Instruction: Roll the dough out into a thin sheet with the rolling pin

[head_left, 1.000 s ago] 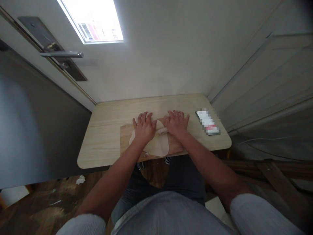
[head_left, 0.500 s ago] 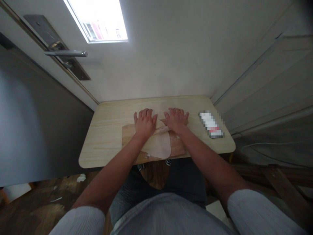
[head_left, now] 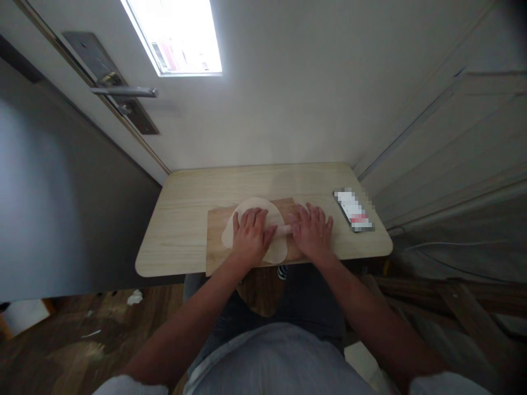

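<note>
A pale wooden rolling pin (head_left: 282,230) lies crosswise on a flat, rounded sheet of dough (head_left: 256,204). The dough rests on a brown wooden board (head_left: 216,236). My left hand (head_left: 251,233) bears down over the pin's left part, fingers spread forward across the dough and thumb towards the middle. Over the pin's right end lies my right hand (head_left: 312,230), its fingers also apart and stretched forward past the board's right side. Both palms hide the pin's ends.
The light wooden table (head_left: 177,219) stands against a white door with a metal handle (head_left: 127,91) and a bright window. A phone (head_left: 354,210) lies at the table's right. A crumpled white scrap (head_left: 134,297) is on the floor at the left.
Both hands have drawn back towards my body with the rolling pin and shifted a little right. More of the dough's far edge shows beyond my fingers.
</note>
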Motion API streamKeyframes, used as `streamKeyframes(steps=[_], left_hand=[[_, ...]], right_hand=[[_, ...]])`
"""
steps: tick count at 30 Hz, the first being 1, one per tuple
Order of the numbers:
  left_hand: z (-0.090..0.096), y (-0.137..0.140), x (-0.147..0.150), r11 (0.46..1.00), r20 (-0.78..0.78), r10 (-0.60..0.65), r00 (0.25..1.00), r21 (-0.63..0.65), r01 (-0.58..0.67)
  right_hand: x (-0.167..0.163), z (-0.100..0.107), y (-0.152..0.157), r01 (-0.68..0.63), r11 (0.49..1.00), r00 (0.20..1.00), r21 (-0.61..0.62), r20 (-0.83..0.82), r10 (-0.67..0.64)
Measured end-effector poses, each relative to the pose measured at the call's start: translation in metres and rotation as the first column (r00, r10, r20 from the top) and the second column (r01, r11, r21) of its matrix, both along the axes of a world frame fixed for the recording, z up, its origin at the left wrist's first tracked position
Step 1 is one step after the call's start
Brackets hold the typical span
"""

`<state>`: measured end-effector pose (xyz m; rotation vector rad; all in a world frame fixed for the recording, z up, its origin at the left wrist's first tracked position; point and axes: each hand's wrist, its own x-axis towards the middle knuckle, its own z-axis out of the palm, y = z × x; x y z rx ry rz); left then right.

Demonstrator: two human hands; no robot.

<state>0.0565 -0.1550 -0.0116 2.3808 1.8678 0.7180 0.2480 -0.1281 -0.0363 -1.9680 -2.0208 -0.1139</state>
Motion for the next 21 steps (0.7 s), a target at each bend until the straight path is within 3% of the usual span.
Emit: streamKeyframes(steps=[5, 8, 17, 21], left_hand=[[0.014, -0.014, -0.02, 0.976, -0.05, -0.151, 0.987, -0.164, 0.141], [0.021, -0.01, -0.029, 0.965, -0.112, -0.159, 0.981, -0.229, 0.13], [0.027, 0.004, -0.061, 0.976, -0.112, -0.088, 0.99, -0.207, 0.063], [0.023, 0.008, -0.053, 0.986, -0.017, -0.048, 0.999, -0.16, 0.045]], right_hand=[[0.002, 0.006, -0.004, 0.033, 0.999, 0.999, 0.019, -0.021, -0.033], [0.001, 0.009, 0.0, 0.054, 0.998, 0.998, 0.021, -0.026, -0.053], [-0.017, 0.014, 0.006, 0.016, 1.0, 1.0, -0.007, 0.012, -0.016], [-0.03, 0.013, 0.005, -0.042, 0.999, 0.999, -0.004, 0.014, 0.042]])
